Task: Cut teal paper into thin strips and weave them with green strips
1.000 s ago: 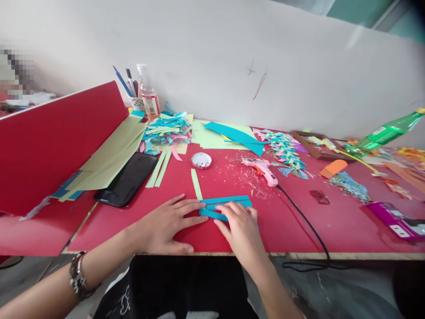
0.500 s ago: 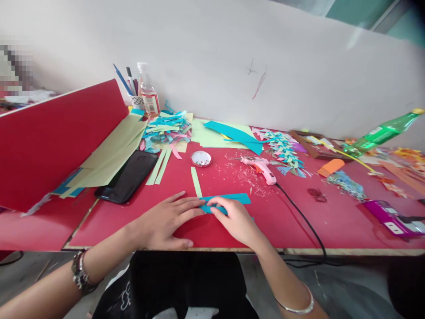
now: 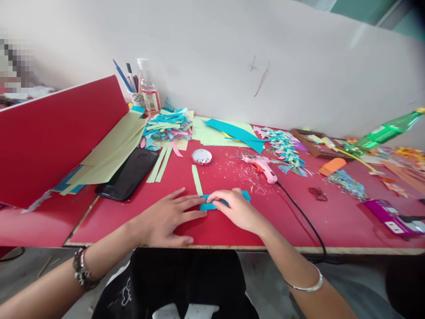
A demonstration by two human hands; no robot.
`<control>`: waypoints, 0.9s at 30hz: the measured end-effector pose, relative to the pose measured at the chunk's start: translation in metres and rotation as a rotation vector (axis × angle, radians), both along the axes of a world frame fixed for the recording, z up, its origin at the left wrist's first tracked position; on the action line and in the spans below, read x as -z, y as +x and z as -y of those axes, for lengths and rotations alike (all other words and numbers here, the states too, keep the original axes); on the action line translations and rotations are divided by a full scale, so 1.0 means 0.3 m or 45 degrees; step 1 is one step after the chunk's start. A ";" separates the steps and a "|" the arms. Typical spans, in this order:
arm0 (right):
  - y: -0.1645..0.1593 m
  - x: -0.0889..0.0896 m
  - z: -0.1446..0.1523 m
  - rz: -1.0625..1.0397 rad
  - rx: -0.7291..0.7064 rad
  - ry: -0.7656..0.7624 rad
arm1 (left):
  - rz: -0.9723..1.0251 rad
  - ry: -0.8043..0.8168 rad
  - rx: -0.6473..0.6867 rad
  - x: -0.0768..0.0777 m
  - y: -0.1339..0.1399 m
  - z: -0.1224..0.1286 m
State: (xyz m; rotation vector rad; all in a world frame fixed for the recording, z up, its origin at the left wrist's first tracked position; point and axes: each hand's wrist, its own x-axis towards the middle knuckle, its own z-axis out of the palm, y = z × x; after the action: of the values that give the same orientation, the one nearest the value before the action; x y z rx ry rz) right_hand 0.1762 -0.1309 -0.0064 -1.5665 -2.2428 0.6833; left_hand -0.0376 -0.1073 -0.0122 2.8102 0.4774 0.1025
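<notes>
On the red table, close to its front edge, lie blue paper strips [image 3: 246, 196], largely covered by my hands. My left hand [image 3: 166, 218] lies flat with its fingers spread, the fingertips pressing the left end of the blue paper. Curled over the middle of that paper is my right hand [image 3: 237, 208], thumb and fingers closing on a strip; its inner fingertips are partly hidden. Just above the fingertips, a pale green paper strip [image 3: 196, 179] points away from me. Two more light green strips [image 3: 160, 165] lie farther left.
A pink glue gun [image 3: 260, 166] with a black cord rests right of centre. Near it are a white lid [image 3: 201, 156] and a fringed paper garland [image 3: 283, 147]. A black phone [image 3: 129, 175], a pile of cut strips [image 3: 169, 126] and a green bottle [image 3: 385, 135] also lie around.
My right hand has shifted slightly right and up along the blue paper and now covers more of it. The left hand stays in place. The whole view has tilted slightly.
</notes>
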 end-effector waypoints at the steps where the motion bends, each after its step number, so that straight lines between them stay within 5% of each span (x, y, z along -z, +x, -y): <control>1: 0.001 0.000 0.001 0.004 -0.009 -0.007 | 0.002 0.001 -0.002 0.001 0.000 -0.001; 13: 0.012 0.002 -0.006 0.008 -0.166 -0.020 | 0.037 -0.033 -0.055 0.018 0.000 0.001; 27: 0.001 0.017 -0.003 0.033 0.020 0.053 | -0.001 0.019 0.014 0.016 0.000 -0.007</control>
State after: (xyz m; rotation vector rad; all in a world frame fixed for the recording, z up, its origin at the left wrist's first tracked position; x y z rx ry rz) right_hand 0.1766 -0.1300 -0.0116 -1.5802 -2.2461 0.6110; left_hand -0.0375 -0.1051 -0.0171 2.8268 0.4628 0.1034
